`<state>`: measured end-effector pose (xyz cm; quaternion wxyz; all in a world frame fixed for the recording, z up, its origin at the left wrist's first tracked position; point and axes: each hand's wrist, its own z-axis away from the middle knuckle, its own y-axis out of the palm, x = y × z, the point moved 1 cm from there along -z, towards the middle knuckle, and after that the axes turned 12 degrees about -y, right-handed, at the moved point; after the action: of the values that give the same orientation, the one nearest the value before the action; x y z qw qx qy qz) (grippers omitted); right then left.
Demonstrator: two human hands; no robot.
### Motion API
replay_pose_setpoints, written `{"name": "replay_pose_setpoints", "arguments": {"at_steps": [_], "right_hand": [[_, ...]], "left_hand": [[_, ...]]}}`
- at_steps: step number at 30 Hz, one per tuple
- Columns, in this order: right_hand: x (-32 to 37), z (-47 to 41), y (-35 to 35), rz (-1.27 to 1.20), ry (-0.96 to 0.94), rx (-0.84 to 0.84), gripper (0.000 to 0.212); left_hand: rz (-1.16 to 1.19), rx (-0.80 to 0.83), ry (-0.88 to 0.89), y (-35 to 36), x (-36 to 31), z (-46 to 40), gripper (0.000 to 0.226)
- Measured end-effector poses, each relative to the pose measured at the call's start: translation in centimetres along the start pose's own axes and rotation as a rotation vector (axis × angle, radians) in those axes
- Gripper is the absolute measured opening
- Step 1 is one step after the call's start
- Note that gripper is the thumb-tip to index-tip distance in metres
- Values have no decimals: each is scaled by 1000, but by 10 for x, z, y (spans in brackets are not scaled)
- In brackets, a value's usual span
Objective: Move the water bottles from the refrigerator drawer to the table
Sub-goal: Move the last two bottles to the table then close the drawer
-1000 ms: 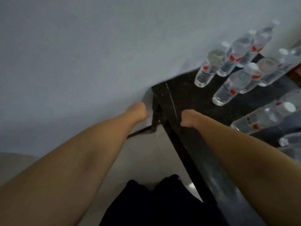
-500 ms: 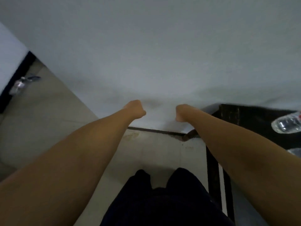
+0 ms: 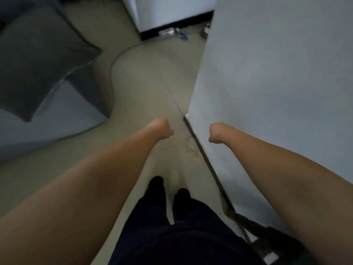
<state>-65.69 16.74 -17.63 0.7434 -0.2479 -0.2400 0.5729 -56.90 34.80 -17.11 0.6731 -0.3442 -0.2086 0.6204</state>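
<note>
Grey cushion [image 3: 38,54] far left on floor [image 3: 145,77]. Left hand [image 3: 159,128] forward, fingers curled under, out of sight, holding nothing visible. Right hand [image 3: 217,132] likewise, near white wall [image 3: 277,73]. Water bottles, desk: outside view. Dark trousers [image 3: 172,236] below.

No readable text, label, brand, number or sign on any surface in view.

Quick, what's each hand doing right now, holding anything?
Left hand: fingers curled into a fist, holding nothing.
Right hand: fingers curled into a fist, holding nothing.
</note>
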Motion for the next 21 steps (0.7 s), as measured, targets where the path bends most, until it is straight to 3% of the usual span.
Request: {"name": "replay_pose_setpoints", "arguments": {"at_steps": [4,12,21], "right_hand": [[54,-20,-19,189,-169,22,39],[220,-32,-36,470,-501,-37,36],[398,-25,-16,635,-635,-44,35]], "left_hand": [[144,-48,-174,5,59,18,38],[401,-156,-538,10,212,77,37],[538,-188,-699,23,371,133,32]]}}
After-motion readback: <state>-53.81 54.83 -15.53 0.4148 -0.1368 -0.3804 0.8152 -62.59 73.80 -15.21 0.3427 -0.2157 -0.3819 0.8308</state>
